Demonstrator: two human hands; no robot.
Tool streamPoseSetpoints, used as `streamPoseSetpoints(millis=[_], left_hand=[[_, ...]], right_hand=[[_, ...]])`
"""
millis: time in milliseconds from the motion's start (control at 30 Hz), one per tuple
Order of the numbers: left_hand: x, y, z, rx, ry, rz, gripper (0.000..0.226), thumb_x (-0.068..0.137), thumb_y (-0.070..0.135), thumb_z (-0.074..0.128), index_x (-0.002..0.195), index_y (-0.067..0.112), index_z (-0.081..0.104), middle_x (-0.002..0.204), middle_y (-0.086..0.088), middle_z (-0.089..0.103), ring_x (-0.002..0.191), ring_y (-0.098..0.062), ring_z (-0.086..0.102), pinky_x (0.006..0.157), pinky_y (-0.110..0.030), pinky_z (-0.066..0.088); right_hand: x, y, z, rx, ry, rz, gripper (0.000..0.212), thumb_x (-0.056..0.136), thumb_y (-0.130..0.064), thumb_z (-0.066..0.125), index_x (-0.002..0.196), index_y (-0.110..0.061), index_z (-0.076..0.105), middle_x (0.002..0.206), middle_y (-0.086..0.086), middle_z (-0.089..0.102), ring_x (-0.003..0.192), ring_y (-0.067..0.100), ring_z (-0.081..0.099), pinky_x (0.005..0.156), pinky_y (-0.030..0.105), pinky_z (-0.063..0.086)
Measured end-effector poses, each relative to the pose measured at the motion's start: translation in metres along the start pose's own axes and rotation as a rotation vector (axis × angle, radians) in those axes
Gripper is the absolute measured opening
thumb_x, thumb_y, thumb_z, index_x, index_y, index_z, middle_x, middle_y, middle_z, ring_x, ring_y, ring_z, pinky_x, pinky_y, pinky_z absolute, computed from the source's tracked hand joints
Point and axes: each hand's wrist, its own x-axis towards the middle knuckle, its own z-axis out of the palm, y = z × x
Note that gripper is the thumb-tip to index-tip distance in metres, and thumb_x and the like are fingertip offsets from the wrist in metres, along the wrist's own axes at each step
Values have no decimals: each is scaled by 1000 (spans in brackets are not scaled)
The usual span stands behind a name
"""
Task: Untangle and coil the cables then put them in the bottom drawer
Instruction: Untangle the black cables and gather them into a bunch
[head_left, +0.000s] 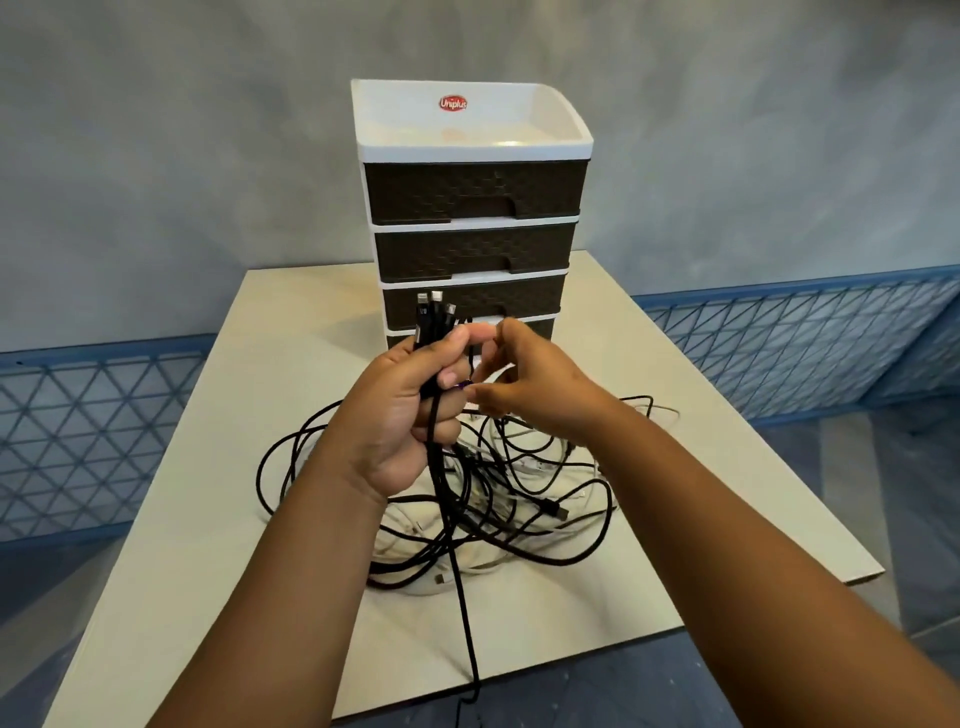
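A tangled pile of black and white cables (519, 504) lies on the white table (208, 519) in front of a drawer unit (470, 208) with four dark drawers, all closed. The bottom drawer (540, 326) is mostly hidden behind my hands. My left hand (405, 415) grips a bunch of black cables, whose plug ends (434, 306) stick up above my fist. One black cable hangs from it over the table's front edge. My right hand (524, 379) is close beside the left, fingers curled toward the held cables; what it pinches is hidden.
The drawer unit has a white open tray on top (467, 124) with a red label. A grey wall stands behind, with blue lattice railing (779, 338) at both sides. The table's front edge lies near my forearms.
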Motion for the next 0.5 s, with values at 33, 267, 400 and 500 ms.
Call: streamPoseSetpoints(millis=[33,267,400,500], left_hand=[[-3,3,0,-19,-25,2,26,88,29,55,98,16,76,58,7,35,38,0,22,41,-18,10],[-20,14,-5,-148,-303,25,30,76,35,77,102,19,76,56,10,41,43,-3,15,40,-16,16],[-24,15,-3,-156,-286,29,31,76,34,77,102,19,76,57,10,40,43,-4,15,39,-15,17],[-28,11,-1,-127,-184,37,20,83,29,69,97,19,77,56,10,37,41,-3,14,39,-16,13]], right_hand=[[1,3,3,-5,11,4,38,86,-16,74,118,-14,53,91,3,66,76,25,71,69,38,62],[7,-10,-8,-73,-97,-44,10,90,-21,70,99,-16,72,82,1,71,68,9,63,65,27,55],[12,-23,-14,-125,69,-119,4,98,-22,55,99,-18,56,78,0,63,64,11,64,61,31,54],[16,-29,-22,93,249,-160,4,101,-18,51,97,-20,51,79,5,62,65,15,68,67,38,61]])
